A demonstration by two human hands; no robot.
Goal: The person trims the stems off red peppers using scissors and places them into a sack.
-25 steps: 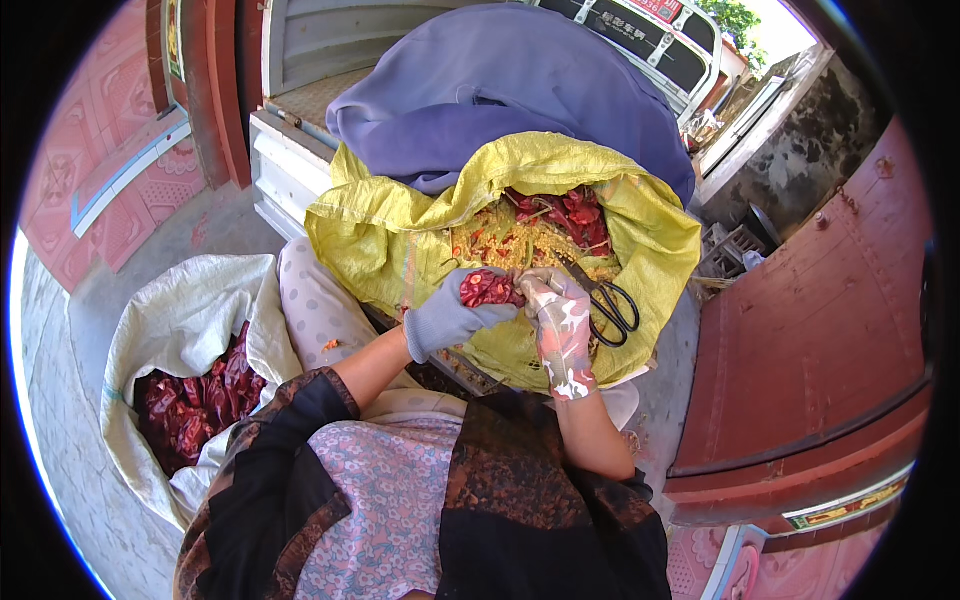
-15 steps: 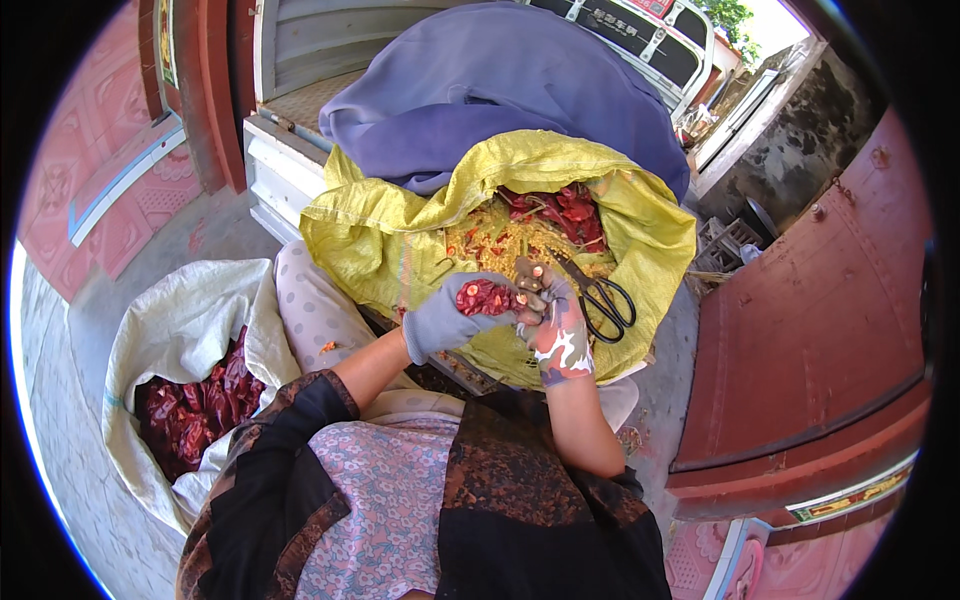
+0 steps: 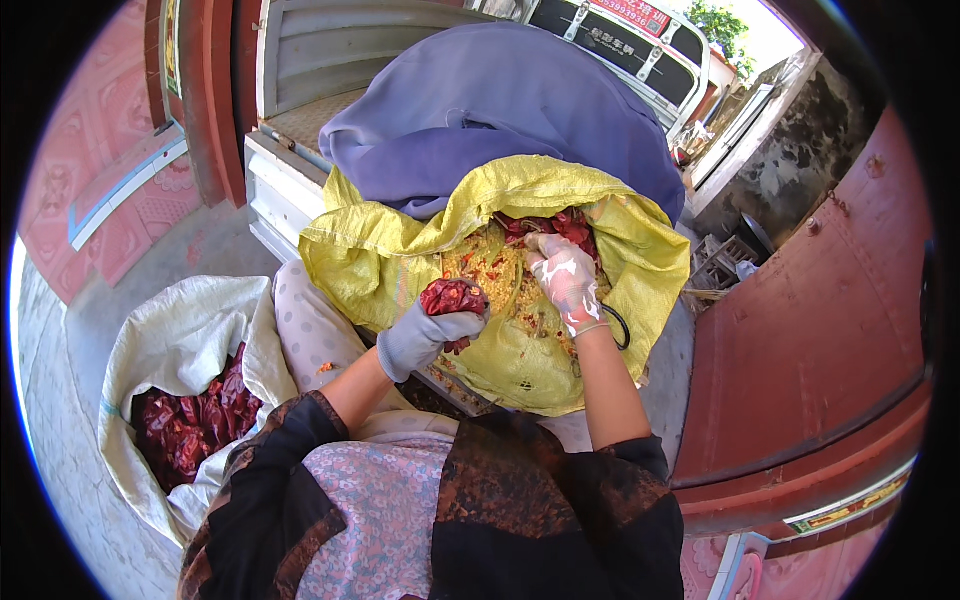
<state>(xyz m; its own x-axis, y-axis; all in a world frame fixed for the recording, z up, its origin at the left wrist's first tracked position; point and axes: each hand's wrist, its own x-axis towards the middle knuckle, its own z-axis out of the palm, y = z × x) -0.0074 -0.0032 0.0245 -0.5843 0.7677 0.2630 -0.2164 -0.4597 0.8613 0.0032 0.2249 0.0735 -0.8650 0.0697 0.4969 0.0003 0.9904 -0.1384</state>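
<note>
- Nearest, at the person's left, a white woven sack (image 3: 175, 350) lies open on the floor, with a heap of dark red dried chillies (image 3: 190, 425) in its mouth. It has not shifted over the last moment.
- The left hand (image 3: 425, 335), in a grey glove, is clamped on a bunch of dried red chillies (image 3: 452, 298). It holds them above the near edge of the yellow sack (image 3: 400, 250), much where it held them a moment ago, so the bunch has not yet gone anywhere.
- The right hand (image 3: 565, 280), in a pale speckled glove, is what has changed. Shortly before, it was close against the left hand at the chilli bunch; now it has reached further in, fingers curled down onto the red chillies (image 3: 555, 225) at the far side of the yellow sack. Whether it has closed on one I cannot tell; the fingertips are bunched together among the pods.
- The dark loop handle of a pair of scissors (image 3: 622, 325) shows beside the right wrist; the blades that were plain earlier are now hidden behind the forearm.
- Read as a judgement, the work at the bunch has paused and the right hand has gone for another pod.
- Under both hands the yellow sack holds a bed of pale yellow seeds and bits (image 3: 490, 270).
- Beyond it lies a purple-blue cloth bundle (image 3: 500, 110), then a grey metal panel (image 3: 340, 50), and furthest off a parked vehicle (image 3: 620, 40).
</note>
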